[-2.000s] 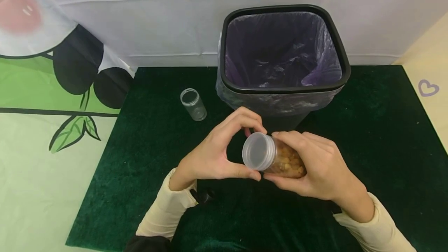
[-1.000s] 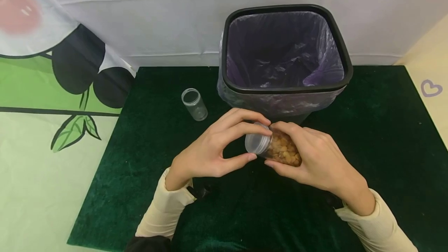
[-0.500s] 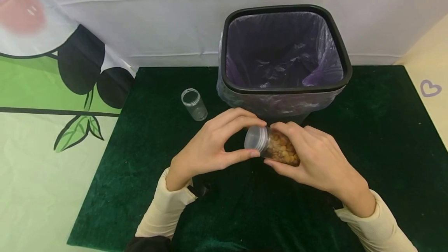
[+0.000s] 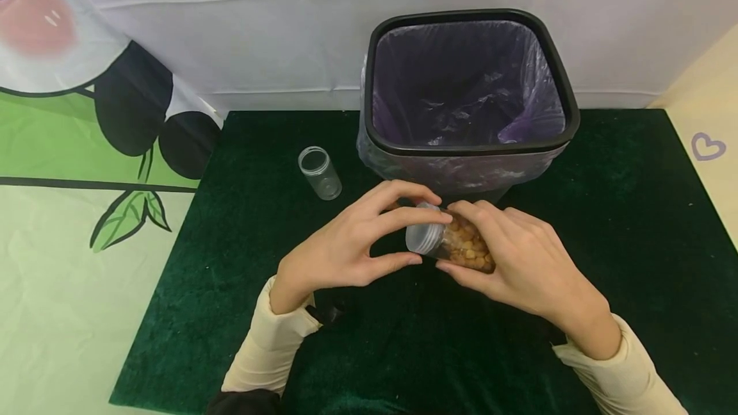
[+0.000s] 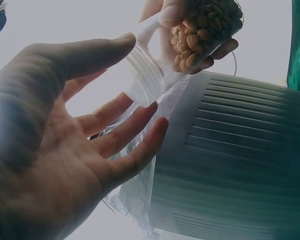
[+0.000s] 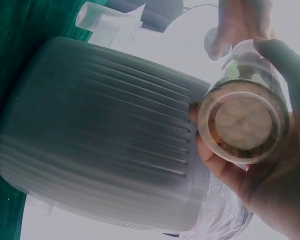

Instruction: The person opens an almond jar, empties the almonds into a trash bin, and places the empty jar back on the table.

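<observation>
A clear plastic jar (image 4: 468, 247) of tan, nut-like pieces lies tilted in the air in front of the bin, its frosted screw lid (image 4: 423, 239) facing left. My right hand (image 4: 519, 261) grips the jar's body, thumb below and fingers over the top. At the lid, my left hand (image 4: 352, 245) has its thumb on the lower edge and fingers bent over the upper side. In the left wrist view, the thumb and fingertips meet the ridged lid (image 5: 144, 75) from opposite sides. The right wrist view shows the jar's round base (image 6: 243, 122) with the pieces behind it.
Behind the hands stands a black-rimmed trash bin (image 4: 473, 150) with a thin purple-tinted liner. To its left, an empty clear jar (image 4: 320, 175) without a lid is on the dark green cloth (image 4: 248, 242). A white curtain (image 4: 259, 37) hangs at the back.
Since two seconds ago, both hands and the jar have risen slightly in view. The left fingers shift round the lid, drawing back and then reaching further over it again. The bin and empty jar stay put.
</observation>
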Demonstrator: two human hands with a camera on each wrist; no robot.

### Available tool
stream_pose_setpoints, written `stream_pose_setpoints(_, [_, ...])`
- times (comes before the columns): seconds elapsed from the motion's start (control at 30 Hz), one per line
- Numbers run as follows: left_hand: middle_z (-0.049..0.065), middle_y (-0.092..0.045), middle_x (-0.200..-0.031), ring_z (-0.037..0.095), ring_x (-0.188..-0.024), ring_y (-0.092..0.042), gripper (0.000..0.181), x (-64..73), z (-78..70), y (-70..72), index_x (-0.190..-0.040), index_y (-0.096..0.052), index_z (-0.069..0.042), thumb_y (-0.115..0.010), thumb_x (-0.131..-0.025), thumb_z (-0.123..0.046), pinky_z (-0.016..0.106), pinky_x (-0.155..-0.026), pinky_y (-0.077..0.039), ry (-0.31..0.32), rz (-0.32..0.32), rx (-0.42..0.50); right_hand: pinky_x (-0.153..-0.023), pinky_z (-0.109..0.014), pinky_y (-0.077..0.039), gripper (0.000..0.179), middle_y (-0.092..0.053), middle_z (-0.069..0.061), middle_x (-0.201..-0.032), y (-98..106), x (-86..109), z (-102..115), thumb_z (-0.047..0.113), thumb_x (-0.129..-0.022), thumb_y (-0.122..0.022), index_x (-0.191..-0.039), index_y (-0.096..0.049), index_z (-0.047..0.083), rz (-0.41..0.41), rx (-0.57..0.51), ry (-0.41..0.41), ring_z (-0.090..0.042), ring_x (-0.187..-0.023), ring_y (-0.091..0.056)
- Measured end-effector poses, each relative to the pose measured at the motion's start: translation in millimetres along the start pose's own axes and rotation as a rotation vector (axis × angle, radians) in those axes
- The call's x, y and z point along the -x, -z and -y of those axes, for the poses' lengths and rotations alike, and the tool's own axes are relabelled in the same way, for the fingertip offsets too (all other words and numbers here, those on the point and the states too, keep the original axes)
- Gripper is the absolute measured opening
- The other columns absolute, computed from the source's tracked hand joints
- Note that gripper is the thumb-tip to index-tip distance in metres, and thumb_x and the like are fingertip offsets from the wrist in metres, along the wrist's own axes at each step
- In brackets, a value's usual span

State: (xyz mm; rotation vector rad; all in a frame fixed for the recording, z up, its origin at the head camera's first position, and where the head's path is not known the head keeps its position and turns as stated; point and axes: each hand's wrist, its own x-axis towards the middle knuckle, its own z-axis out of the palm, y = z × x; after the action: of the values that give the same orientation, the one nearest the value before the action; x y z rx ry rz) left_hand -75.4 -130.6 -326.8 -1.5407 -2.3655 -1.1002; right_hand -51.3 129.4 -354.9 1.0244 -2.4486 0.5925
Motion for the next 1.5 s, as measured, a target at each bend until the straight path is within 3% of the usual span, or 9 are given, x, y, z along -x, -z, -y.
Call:
stream_pose_setpoints(0.3, [0.006, -0.052, -0.137, 0.014, -0.127, -0.049, 0.052, 1.5, 2.2, 1.0, -0.133, -0.056, -0.01, -0.077, -0.086, -0.022, 0.031, -0.107, -0.045, 0.042, -0.018, 0.098, -0.056, -0.029, -0.048, 0.067, -0.064, 0.001, -0.097, 3.6, 1.1, 3.4, 0.065, -0.088, -0.057, -0.129, -0.056, 0.012, 0.019, 0.023, 0.0, -0.011, -0.064, -0.051])
stream_pose_setpoints(0.5, [0.004, -0.053, -0.135, 0.012, -0.121, -0.052, 0.055, 1.7, 2.4, 1.8, -0.133, -0.055, -0.011, -0.079, -0.084, -0.023, 0.029, -0.098, -0.05, 0.078, -0.013, 0.15, -0.055, -0.029, -0.047, 0.067, -0.065, 0.0, -0.096, 4.5, -0.5, 5.9, 0.066, -0.091, -0.048, -0.127, -0.057, 0.01, -0.008, 0.041, 0.023, -0.012, -0.063, -0.051])
stream_pose_setpoints(0.63, [0.003, -0.054, -0.134, 0.011, -0.119, -0.052, 0.058, 1.8, 2.9, 2.1, -0.133, -0.055, -0.011, -0.081, -0.083, -0.024, 0.03, -0.097, -0.05, 0.072, -0.016, 0.141, -0.055, -0.029, -0.047, 0.067, -0.065, -0.001, -0.095, 5.7, -1.1, 7.5, 0.066, -0.092, -0.047, -0.127, -0.058, 0.01, -0.016, 0.051, 0.028, -0.013, -0.063, -0.051])
stream_pose_setpoints(0.83, [0.006, -0.051, -0.137, 0.015, -0.128, -0.049, 0.065, 1.5, 3.7, 1.8, -0.135, -0.052, -0.008, -0.083, -0.08, -0.026, 0.032, -0.109, -0.043, 0.024, -0.015, 0.122, -0.055, -0.03, -0.047, 0.068, -0.065, -0.001, -0.094, 7.5, -0.6, 8.8, 0.066, -0.092, -0.046, -0.127, -0.058, 0.009, -0.014, 0.059, 0.032, -0.013, -0.062, -0.051])
stream_pose_setpoints(1.03, [0.007, -0.051, -0.135, 0.015, -0.125, -0.05, 0.056, 1.1, 3.7, 2.4, -0.133, -0.058, -0.01, -0.08, -0.084, -0.024, 0.031, -0.108, -0.044, -0.007, 0.005, 0.085, -0.055, -0.03, -0.047, 0.067, -0.065, -0.001, -0.094, 7.8, -0.4, 8.8, 0.066, -0.092, -0.047, -0.126, -0.058, 0.01, -0.008, 0.051, 0.028, -0.013, -0.062, -0.052])
stream_pose_setpoints(1.5, [0.002, -0.057, -0.129, 0.01, -0.118, -0.054, 0.063, 2.9, 3.7, 3.6, -0.132, -0.058, -0.012, -0.084, -0.078, -0.031, 0.028, -0.103, -0.048, 0.056, -0.013, 0.102, -0.056, -0.03, -0.048, 0.066, -0.066, -0.001, -0.095, 8.4, -0.3, 11.2, 0.066, -0.092, -0.047, -0.126, -0.058, 0.01, -0.019, 0.051, 0.04, -0.013, -0.063, -0.052])
